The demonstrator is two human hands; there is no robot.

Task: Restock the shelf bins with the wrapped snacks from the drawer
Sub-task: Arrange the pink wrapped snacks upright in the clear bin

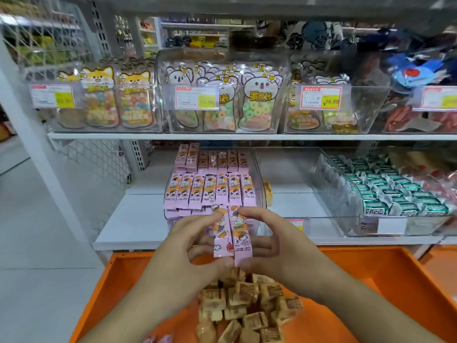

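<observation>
Left hand (197, 241): pinches pink snack packets (232, 235) from the left.
Right hand (269, 240): grips same packets from the right.
Packets: upright, before the clear bin (258, 174) of matching packets.
Orange drawer (385, 276): below, holds brown wrapped cakes (249, 310).

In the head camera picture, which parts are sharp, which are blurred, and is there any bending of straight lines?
Head view: the pink packets held by the left hand and right hand are sharp; the top shelf and far right bins are blurred; the shelf edge stays fairly straight, while the white post leans from wide-angle distortion.
</observation>
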